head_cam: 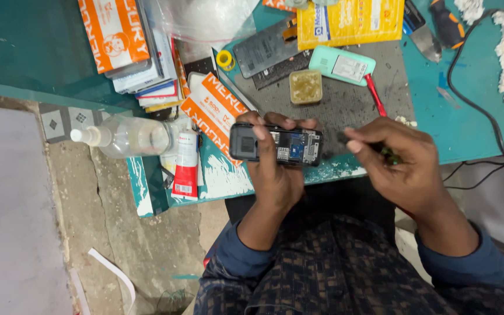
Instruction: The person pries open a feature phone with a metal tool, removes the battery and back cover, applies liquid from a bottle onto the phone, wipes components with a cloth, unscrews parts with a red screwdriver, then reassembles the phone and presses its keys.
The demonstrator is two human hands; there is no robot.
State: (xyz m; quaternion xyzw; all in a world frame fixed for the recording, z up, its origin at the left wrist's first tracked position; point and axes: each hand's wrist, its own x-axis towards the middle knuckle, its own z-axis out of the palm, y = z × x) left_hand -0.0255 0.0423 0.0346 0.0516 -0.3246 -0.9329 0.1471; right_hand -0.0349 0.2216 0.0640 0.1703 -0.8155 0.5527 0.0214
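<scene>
At the counter's near edge, my left hand has its grip closed around an opened black phone, circuit board showing. My right hand, at three o'clock of it, pinches a thin dark tool aimed at the phone. Beyond, at twelve o'clock, sit a small yellowish pot and a mint-green phone; at nine o'clock, a clear bottle and a red-white tube.

Opened black phone in left hand, right hand alongside

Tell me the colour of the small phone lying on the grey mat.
Mint green phone, clearest in the head view.
</scene>
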